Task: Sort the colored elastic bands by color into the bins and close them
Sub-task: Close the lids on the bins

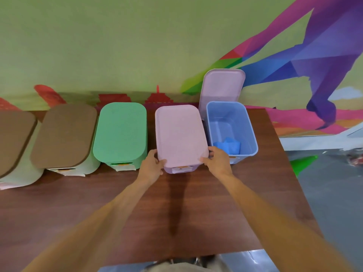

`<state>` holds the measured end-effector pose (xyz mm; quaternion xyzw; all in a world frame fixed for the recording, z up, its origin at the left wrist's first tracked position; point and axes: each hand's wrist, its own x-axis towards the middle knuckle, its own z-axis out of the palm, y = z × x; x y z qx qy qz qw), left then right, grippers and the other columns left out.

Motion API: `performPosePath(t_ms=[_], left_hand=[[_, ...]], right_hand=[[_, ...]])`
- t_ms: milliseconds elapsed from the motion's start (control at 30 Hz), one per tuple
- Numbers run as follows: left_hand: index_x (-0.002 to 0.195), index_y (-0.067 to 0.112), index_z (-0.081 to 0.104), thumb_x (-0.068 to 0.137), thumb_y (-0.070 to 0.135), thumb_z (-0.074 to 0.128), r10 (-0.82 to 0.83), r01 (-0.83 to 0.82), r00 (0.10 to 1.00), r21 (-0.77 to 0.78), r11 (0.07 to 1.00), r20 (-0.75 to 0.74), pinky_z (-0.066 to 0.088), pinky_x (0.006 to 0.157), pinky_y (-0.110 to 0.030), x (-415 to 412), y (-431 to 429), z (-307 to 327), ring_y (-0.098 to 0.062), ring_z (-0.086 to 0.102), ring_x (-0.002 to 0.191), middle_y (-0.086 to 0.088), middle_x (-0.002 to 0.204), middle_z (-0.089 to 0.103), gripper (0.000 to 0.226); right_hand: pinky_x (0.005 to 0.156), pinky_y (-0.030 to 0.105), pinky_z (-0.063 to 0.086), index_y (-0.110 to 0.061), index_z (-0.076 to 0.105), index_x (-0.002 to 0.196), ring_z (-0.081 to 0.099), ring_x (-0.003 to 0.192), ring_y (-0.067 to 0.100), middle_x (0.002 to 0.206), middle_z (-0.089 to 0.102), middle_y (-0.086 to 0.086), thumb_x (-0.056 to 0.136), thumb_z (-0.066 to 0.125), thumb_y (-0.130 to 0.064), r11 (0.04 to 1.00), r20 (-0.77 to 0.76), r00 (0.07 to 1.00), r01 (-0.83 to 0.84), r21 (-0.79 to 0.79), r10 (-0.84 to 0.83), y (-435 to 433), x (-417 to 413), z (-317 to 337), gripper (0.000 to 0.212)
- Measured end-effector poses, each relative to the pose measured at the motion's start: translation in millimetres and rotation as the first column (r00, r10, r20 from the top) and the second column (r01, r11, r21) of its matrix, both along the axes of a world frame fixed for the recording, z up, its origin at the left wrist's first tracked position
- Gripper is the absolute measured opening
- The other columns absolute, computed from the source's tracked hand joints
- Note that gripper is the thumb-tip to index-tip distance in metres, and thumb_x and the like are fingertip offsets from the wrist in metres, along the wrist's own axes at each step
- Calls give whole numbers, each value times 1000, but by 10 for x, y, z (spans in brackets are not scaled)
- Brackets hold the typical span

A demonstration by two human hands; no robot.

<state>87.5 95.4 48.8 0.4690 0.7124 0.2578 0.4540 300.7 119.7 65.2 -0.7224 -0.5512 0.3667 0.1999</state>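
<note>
The pink lid (pixel 180 134) lies flat on the pink bin (pixel 179 169), fourth in the row on the table (pixel 176 213). The left hand (pixel 152 166) and right hand (pixel 217 160) each grip a near corner of it, fingers pinching the edge. Just right, the blue bin (pixel 249 130) stands open (blue bands (pixel 227 147) inside), a spare lid (pixel 222 87) propped behind it.

bare forearms (pixel 253 201), no sleeves; khaki trousers (pixel 176 267)
</note>
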Motion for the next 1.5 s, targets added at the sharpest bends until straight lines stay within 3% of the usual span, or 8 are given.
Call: performPosePath(t_ms=[133, 233, 333, 767, 933, 1100, 1267, 1500], left_hand=[[139, 7, 33, 88, 18, 61, -79, 81, 934, -9, 997, -348, 47, 89, -45, 55, 45, 144, -37, 57, 106, -18, 121, 51, 59], [138, 8, 32, 87, 18, 60, -38, 74, 866, 55, 996, -498, 46, 88, -45, 230, 95, 347, -35, 53, 106, -15, 126, 37, 59], [137, 9, 37, 88, 16, 58, -17, 109, 854, 147, 983, -521, 45, 92, -41, 512, 230, 537, -31, 52, 108, -14, 129, 36, 54], [126, 5, 53, 90, 14, 56, -210, 296, 845, 104, 949, -491, 36, 85, -26, 1506, 1707, 1138, -29, 56, 104, -16, 112, 63, 37], [136, 6, 42, 90, 18, 54, -171, 219, 869, 52, 974, -464, 42, 93, -34, 1647, 2521, 1177, -33, 56, 112, -21, 122, 60, 48], [133, 4, 43, 90, 20, 52, -66, 99, 923, 69, 993, -378, 43, 88, -34, 1681, 3027, 962, -33, 58, 107, -19, 116, 61, 46], [99, 11, 44, 90, 22, 55, 87, -81, 994, 84, 993, -64, 45, 56, -30, 1749, 3065, 777, -22, 54, 58, -13, 81, 59, 18], [91, 18, 44, 94, 52, 41, 99, -102, 992, 39, 994, 77, 43, 62, -29, 1697, 2630, 903, -18, 61, 64, -3, 73, 62, 35]], right_hand=[[84, 37, 53, -7, 59, 116, 64, 95, 28, 106, 66, 11, 80, 74, -19, 981, 27, 983, -180, -78, 182, 146, 164, 39, 40], [68, 31, 50, -5, 62, 94, 66, 81, 28, 90, 70, 13, 81, 72, -26, 936, 113, 933, -328, -126, 342, 283, 367, 129, 27], [80, 37, 54, -4, 66, 99, 65, 83, 28, 100, 68, 10, 83, 70, -27, 904, 105, 900, -410, -125, 423, 459, 610, 288, 28], [71, 44, 57, 1, 71, 87, 67, 78, 34, 83, 70, 21, 82, 54, -16, 861, 309, 818, -509, -4, 485, 2022, 1649, 1138, 24], [94, 40, 47, -15, 62, 120, 53, 117, 29, 121, 63, 7, 90, 54, -31, 892, 355, 834, -451, 1, 422, 2670, 1766, 1079, 36], [90, 41, 44, -10, 53, 124, 48, 121, 33, 130, 56, 11, 96, 44, -41, 927, 386, 852, -373, -22, 352, 3062, 1832, 809, 43], [80, 39, 50, -14, 51, 111, 64, 90, 29, 105, 67, 8, 95, 43, -49, 955, 127, 947, -295, -18, 295, 3129, 1812, 586, 39], [62, 37, 58, -10, 56, 97, 68, 73, 25, 83, 71, 10, 99, 30, -49, 997, -90, 994, -50, 64, 56, 2669, 1877, 689, 47]])
